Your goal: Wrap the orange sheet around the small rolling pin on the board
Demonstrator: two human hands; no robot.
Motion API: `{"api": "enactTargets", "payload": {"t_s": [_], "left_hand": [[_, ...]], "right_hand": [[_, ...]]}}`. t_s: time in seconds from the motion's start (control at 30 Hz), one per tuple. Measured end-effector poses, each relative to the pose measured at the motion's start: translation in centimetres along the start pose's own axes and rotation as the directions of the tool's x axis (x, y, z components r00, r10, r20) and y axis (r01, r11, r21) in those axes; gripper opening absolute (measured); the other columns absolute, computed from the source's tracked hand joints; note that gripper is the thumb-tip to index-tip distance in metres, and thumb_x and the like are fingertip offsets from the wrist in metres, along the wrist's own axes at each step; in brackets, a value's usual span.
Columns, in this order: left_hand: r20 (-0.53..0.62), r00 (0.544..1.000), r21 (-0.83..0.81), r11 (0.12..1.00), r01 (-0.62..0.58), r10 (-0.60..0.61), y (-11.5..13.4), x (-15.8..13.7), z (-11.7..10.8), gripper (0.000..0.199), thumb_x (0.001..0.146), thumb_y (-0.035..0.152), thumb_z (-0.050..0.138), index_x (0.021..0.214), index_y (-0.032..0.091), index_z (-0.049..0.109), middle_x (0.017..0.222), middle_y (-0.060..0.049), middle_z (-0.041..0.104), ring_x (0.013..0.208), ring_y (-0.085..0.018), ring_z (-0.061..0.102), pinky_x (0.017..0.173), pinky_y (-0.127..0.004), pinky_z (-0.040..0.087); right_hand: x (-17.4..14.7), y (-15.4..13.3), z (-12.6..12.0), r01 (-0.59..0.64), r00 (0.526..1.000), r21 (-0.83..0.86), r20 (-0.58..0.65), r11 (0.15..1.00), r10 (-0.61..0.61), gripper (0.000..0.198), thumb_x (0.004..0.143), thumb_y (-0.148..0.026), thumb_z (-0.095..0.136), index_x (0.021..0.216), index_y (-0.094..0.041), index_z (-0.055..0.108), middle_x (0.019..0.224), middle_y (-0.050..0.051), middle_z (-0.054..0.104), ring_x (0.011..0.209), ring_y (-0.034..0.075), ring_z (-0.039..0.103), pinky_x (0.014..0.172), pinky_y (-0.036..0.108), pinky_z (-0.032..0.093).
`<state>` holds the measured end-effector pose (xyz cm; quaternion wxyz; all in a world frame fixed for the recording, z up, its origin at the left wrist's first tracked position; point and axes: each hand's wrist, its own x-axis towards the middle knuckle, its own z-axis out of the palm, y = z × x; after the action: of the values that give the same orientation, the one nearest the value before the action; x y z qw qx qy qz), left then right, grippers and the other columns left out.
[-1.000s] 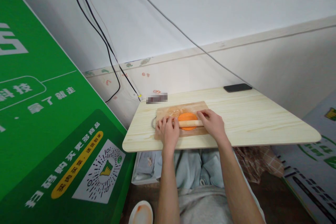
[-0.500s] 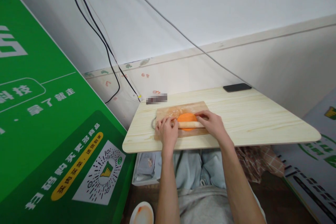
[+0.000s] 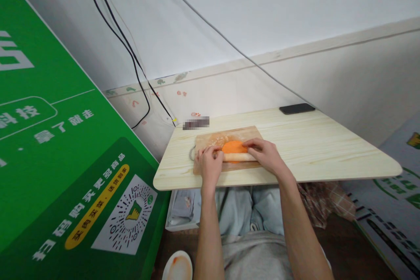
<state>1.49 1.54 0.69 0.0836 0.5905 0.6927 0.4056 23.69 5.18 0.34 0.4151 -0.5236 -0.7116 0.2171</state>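
Observation:
A pale wooden rolling pin (image 3: pixel 236 157) lies across the near part of a flat orange sheet of dough (image 3: pixel 234 146). Both rest on a wooden cutting board (image 3: pixel 203 141) with a metal ring handle at its left end. My left hand (image 3: pixel 210 162) is closed around the pin's left end. Its right end is under the closed fingers of my right hand (image 3: pixel 264 153). Each hand's fingertips also come close to the dough's sides; whether they touch it I cannot tell. Whitish smears mark the board behind the dough.
The board sits on a light wood-grain table (image 3: pixel 321 148). A black phone (image 3: pixel 297 108) lies at the back edge, and a blurred-out item (image 3: pixel 196 123) at the back left. A green printed panel (image 3: pixel 98 183) stands to the left. Below are a white box (image 3: pixel 183 226) and a stained white dish (image 3: pixel 177 267).
The rolling pin has moved slightly toward me with both hands on it. More orange dough now shows behind it and less in front.

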Motion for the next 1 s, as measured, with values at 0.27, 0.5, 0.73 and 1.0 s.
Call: {"api": "enactTargets", "payload": {"t_s": [0.27,0.5,0.73,1.0], "left_hand": [[-0.003,1.0,-0.013,1.0,0.002,-0.002,0.08,0.02,-0.12,0.025,0.095,0.019,0.064,0.095,0.028,0.087,0.11,-0.004,0.087,0.118,-0.03,0.07,0.114,-0.047,0.047],[-0.011,1.0,-0.041,0.999,0.006,-0.006,-0.17,0.05,-0.06,0.023,0.093,0.019,0.066,0.094,0.028,0.087,0.108,-0.002,0.088,0.115,-0.03,0.071,0.113,-0.046,0.048],[0.0,1.0,-0.012,1.0,0.008,-0.008,0.03,-0.02,-0.12,0.024,0.095,0.018,0.065,0.095,0.028,0.086,0.11,-0.004,0.087,0.117,-0.03,0.07,0.114,-0.047,0.047],[0.0,1.0,0.041,0.999,-0.032,0.032,-0.22,-0.2,0.23,0.025,0.1,0.018,0.062,0.1,0.026,0.086,0.114,-0.004,0.087,0.118,-0.03,0.068,0.112,-0.047,0.045]], "right_hand": [[-0.03,-0.11,-0.1,0.01,1.0,0.005,0.013,1.0,-0.01,0.027,0.087,-0.018,0.065,0.101,-0.029,0.086,0.114,0.004,0.088,0.113,0.028,0.082,0.115,0.05,0.058],[-0.06,-0.07,-0.17,0.041,0.999,0.026,0.03,0.999,-0.042,0.028,0.087,-0.017,0.064,0.101,-0.028,0.086,0.116,0.004,0.088,0.115,0.028,0.081,0.114,0.05,0.058],[-0.1,0.01,-0.21,0.04,0.999,0.032,0.028,0.999,-0.041,0.024,0.09,-0.02,0.065,0.1,-0.028,0.086,0.118,0.004,0.088,0.116,0.028,0.08,0.113,0.047,0.058],[0.18,0.17,0.54,-0.09,0.993,-0.023,-0.081,0.996,0.088,0.02,0.096,-0.03,0.068,0.101,-0.027,0.087,0.11,0.005,0.089,0.107,0.029,0.082,0.101,0.041,0.06]]}}
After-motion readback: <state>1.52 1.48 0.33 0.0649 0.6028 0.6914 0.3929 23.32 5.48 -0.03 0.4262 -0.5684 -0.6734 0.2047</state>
